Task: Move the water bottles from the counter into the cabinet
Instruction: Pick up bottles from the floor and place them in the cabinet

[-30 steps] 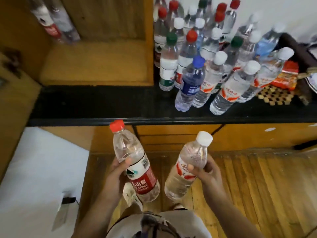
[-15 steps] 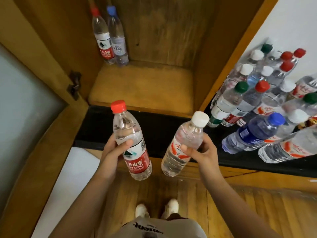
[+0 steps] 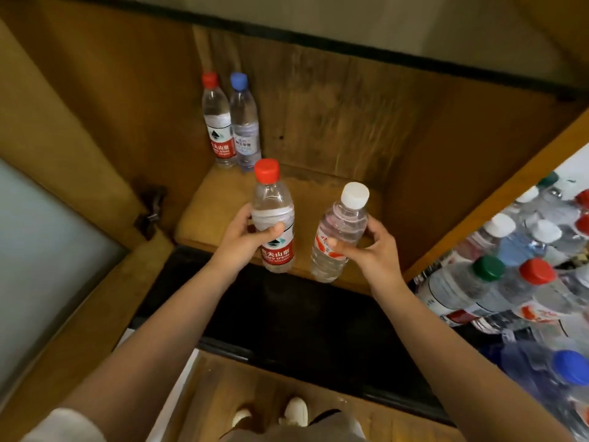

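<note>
My left hand grips a red-capped bottle with a red label, held upright over the front edge of the cabinet shelf. My right hand holds a white-capped bottle, tilted slightly, beside it to the right. Two bottles stand in the shelf's back left corner: a red-capped one and a blue-capped one, touching. Several more bottles crowd the black counter at the right.
The open cabinet door with a frosted pane hangs at the left, hinge beside the shelf. The cabinet's right wall separates the shelf from the counter bottles. Wooden floor and my shoes lie below.
Both hands have carried their bottles up and forward, from over the floor to the cabinet shelf's front edge. The view has swung left and up towards the cabinet.
</note>
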Action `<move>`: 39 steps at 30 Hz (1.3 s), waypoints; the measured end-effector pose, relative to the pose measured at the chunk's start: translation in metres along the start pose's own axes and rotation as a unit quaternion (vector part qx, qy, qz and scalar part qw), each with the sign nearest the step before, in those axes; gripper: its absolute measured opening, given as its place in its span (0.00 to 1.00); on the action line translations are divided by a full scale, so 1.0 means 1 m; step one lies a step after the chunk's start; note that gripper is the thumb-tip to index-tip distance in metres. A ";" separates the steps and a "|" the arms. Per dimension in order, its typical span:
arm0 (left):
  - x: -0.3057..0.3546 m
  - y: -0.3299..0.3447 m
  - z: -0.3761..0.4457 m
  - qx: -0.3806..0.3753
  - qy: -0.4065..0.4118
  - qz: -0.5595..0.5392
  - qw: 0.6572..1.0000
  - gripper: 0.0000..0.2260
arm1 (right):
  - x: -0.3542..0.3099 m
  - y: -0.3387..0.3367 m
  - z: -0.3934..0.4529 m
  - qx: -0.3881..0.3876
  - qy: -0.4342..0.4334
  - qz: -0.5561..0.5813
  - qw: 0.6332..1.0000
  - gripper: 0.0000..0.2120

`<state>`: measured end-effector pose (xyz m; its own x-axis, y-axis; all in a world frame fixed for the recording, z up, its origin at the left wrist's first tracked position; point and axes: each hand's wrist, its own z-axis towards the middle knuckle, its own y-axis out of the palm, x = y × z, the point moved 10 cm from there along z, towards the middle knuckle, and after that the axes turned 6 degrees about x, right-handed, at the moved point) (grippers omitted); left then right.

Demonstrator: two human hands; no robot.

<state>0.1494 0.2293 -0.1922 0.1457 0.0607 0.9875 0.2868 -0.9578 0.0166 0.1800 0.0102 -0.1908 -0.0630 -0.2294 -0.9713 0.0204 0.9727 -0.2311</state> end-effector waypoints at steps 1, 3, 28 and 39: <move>0.001 0.001 0.008 0.002 0.003 0.004 1.000 0.17 | 0.001 0.005 0.009 0.000 0.012 -0.003 1.000 0.33; 0.003 0.003 0.023 -0.002 0.010 0.014 1.000 0.18 | 0.002 0.016 0.024 -0.010 0.018 0.001 1.000 0.31; -0.107 -0.026 0.064 0.064 -0.081 0.139 0.985 0.32 | 0.063 0.062 0.034 0.080 0.060 -0.095 0.990 0.31; -0.092 -0.014 0.139 0.082 -0.064 0.194 0.975 0.28 | 0.061 0.094 0.083 0.115 0.010 -0.210 0.971 0.34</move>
<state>0.2641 0.2760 -0.3056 0.3867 -0.2531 0.8868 0.3335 -0.8582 -0.3903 0.2610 0.0852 -0.2766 -0.1334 -0.6012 -0.7879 0.2110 0.7595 -0.6153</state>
